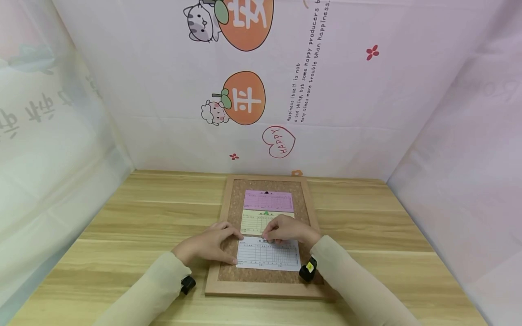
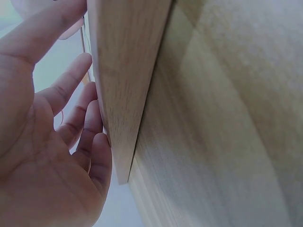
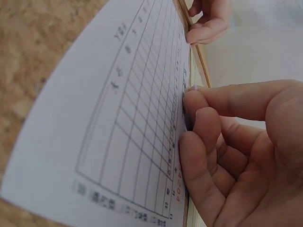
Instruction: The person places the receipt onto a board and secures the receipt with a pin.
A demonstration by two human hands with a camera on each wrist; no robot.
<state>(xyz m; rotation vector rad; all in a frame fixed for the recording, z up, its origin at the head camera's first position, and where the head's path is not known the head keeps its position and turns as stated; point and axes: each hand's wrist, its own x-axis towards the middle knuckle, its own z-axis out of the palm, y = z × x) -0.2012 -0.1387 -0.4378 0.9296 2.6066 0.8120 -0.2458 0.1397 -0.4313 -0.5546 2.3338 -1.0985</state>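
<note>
A white printed form [image 1: 267, 256] lies on the lower part of a wood-framed cork board [image 1: 240, 274]. At its upper edge my right hand [image 1: 287, 228] pinches what looks like a small pushpin, mostly hidden by the fingers; only a pale bit shows in the right wrist view. My left hand [image 1: 208, 244] rests at the form's left side, thumb and index finger spread onto its left corners. In the left wrist view its other fingers [image 2: 99, 156] lie along the frame's wooden side [image 2: 125, 85].
Above the white form, a yellow form [image 1: 249, 222] bears a green pin [image 1: 266, 213], and a pink form [image 1: 269, 203] bears a black pin [image 1: 267, 193]. The board lies on a wood-grain table [image 1: 163, 203], with printed cloth walls [image 1: 346, 113] behind and at both sides.
</note>
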